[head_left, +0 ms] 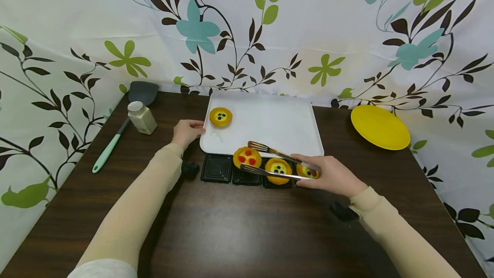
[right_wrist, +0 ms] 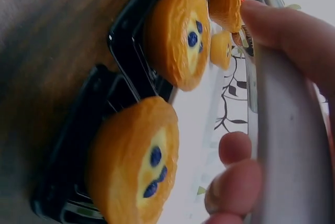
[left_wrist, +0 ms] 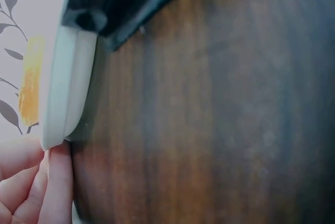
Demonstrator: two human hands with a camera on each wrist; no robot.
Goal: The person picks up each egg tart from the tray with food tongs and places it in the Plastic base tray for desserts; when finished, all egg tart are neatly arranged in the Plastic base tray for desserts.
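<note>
One red-topped custard tart (head_left: 247, 156), nr white tray's (head_left: 270, 119) front edge, is straddled by tongs (head_left: 284, 155) gripped in right hand (head_left: 329, 175); tray's left side is pinched by left hand (head_left: 187, 133). Crust (right_wrist: 222, 4) shd be squeezed lightly, tongs kept level.

on the worktop (head_left: 231, 231), a tray (head_left: 270, 117) lies behind a row of moulds (head_left: 217, 168); one tart (head_left: 221, 117) sits on the tray's left, a jar (head_left: 142, 118) farther left, a plate (head_left: 380, 127) right.
</note>
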